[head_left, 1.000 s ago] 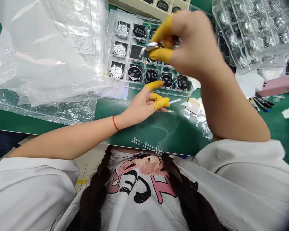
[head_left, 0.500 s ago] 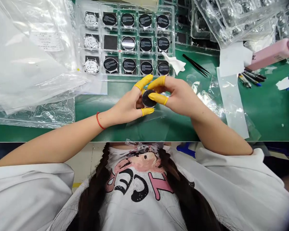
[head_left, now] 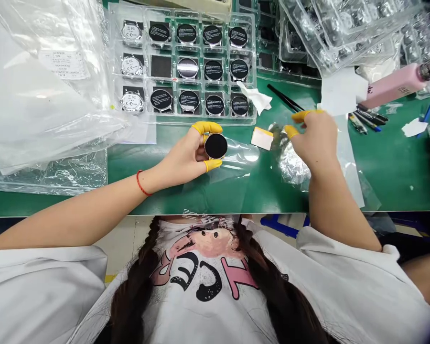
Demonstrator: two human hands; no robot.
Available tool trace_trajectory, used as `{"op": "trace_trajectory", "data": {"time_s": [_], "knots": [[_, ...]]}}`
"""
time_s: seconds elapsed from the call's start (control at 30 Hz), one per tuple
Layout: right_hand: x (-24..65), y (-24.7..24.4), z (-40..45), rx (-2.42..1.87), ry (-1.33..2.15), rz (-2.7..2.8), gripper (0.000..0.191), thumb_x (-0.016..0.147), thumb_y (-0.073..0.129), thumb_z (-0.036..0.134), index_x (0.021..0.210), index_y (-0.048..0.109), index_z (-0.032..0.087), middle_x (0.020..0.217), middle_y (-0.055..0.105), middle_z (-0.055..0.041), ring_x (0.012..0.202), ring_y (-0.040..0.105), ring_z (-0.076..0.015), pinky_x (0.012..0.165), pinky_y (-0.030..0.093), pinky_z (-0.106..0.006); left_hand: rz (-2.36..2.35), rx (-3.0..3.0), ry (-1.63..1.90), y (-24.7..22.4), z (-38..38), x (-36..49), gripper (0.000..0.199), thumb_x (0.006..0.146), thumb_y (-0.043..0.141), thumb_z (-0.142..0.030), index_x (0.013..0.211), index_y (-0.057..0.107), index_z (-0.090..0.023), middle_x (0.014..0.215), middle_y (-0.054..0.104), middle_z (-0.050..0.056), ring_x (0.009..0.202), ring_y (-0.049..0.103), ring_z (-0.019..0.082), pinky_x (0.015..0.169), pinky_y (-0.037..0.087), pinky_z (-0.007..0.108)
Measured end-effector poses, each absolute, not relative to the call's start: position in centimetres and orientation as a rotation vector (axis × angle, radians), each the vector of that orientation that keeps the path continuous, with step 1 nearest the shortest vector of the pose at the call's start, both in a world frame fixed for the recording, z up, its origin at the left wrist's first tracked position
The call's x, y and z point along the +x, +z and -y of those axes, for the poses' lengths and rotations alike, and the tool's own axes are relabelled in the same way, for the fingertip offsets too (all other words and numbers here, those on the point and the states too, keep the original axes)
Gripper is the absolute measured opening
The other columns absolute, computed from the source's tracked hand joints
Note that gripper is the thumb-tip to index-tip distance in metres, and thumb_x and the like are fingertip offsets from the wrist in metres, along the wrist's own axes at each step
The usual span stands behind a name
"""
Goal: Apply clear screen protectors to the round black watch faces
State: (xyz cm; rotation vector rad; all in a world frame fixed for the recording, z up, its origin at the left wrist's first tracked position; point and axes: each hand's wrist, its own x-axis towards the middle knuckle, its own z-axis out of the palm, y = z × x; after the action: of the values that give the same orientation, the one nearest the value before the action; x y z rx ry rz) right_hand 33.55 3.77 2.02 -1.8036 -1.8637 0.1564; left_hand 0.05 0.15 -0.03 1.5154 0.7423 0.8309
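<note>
Round black disc [head_left: 215, 145], held by its rim in the left hand [head_left: 184, 157]: yellow finger cots [head_left: 207, 127] pinch the edge, leaving the face uncovered. We judge the disc light, stiff and fragile, its smooth face liable to slip and smudge, so we would take it by the rim only. Right hand [head_left: 313, 136] stands well apart at 3 o'clock, fingers spread, over crumpled clear film [head_left: 293, 165]. Near it lie a cream pad [head_left: 262, 138] and, at 2 o'clock, black tweezers [head_left: 284, 98]. At 12 o'clock, a clear blister tray [head_left: 200, 122] holding more discs [head_left: 212, 70] rests on the green table [head_left: 397, 167].
</note>
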Motion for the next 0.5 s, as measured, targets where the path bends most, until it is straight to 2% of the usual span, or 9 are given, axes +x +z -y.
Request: {"op": "trace_trajectory", "data": {"time_s": [0.07, 0.13, 0.2, 0.33, 0.43, 0.5], "knots": [[31.6, 2.2, -5.1, -1.711, 0.092, 1.978, 0.008, 0.087, 0.068, 0.034, 0.094, 0.066, 0.030, 0.095, 0.064, -0.0066, 0.089, 0.053, -0.0243, 0.091, 0.042, -0.048, -0.760, 1.500, 0.807, 0.1, -0.2, 0.0, 0.055, 0.077, 0.071, -0.018, 0.122, 0.041, -0.024, 0.097, 0.065, 0.000, 0.085, 0.073, 0.016, 0.075, 0.066, 0.032], [28.9, 2.3, -6.9, -1.654, 0.140, 2.047, 0.016, 0.086, 0.067, 0.027, 0.102, 0.066, 0.029, 0.108, 0.066, -0.0079, 0.091, 0.054, -0.0234, 0.090, 0.043, -0.048, -0.782, 1.481, 0.807, 0.1, -0.4, -0.1, 0.056, 0.077, 0.073, -0.019, 0.123, 0.041, -0.024, 0.093, 0.066, -0.001, 0.082, 0.073, 0.016, 0.073, 0.065, 0.033], [26.7, 2.2, -8.7, -1.710, 0.210, 2.041, 0.019, 0.083, 0.069, 0.020, 0.099, 0.065, 0.028, 0.107, 0.067, -0.0073, 0.085, 0.054, -0.0217, 0.084, 0.046, -0.045, -0.784, 1.457, 0.829, 0.1, -0.5, -0.2, 0.058, 0.077, 0.075, -0.021, 0.124, 0.042, -0.025, 0.091, 0.065, -0.002, 0.080, 0.074, 0.017, 0.072, 0.066, 0.033], [24.6, 3.2, -8.7, -1.708, 0.225, 1.937, 0.015, 0.081, 0.066, 0.012, 0.082, 0.061, 0.026, 0.090, 0.069, -0.0047, 0.079, 0.057, -0.0212, 0.076, 0.048, -0.042, -0.790, 1.432, 0.872, 0.3, -0.3, -0.5, 0.060, 0.080, 0.075, -0.028, 0.130, 0.042, -0.026, 0.092, 0.066, -0.001, 0.083, 0.075, 0.018, 0.076, 0.066, 0.037], [22.5, 5.3, -4.8, -1.344, 0.350, 2.024, 0.007, 0.085, 0.068, 0.019, 0.085, 0.067, 0.026, 0.089, 0.071, -0.0027, 0.081, 0.063, -0.0205, 0.075, 0.052, -0.040, -0.845, 1.444, 0.913, 0.4, -0.2, -0.8, 0.062, 0.080, 0.077, -0.033, 0.132, 0.044, -0.025, 0.090, 0.067, -0.001, 0.084, 0.075, 0.019, 0.076, 0.065, 0.038], [20.5, 6.1, -2.2, -1.075, 0.390, 2.199, 0.003, 0.090, 0.067, 0.027, 0.089, 0.070, 0.026, 0.096, 0.071, -0.0027, 0.093, 0.065, -0.0216, 0.083, 0.052, -0.042, -0.856, 1.470, 0.925, 0.5, -0.2, -1.1, 0.062, 0.079, 0.078, -0.035, 0.131, 0.045, -0.025, 0.088, 0.067, -0.001, 0.082, 0.074, 0.019, 0.075, 0.065, 0.037]]}}
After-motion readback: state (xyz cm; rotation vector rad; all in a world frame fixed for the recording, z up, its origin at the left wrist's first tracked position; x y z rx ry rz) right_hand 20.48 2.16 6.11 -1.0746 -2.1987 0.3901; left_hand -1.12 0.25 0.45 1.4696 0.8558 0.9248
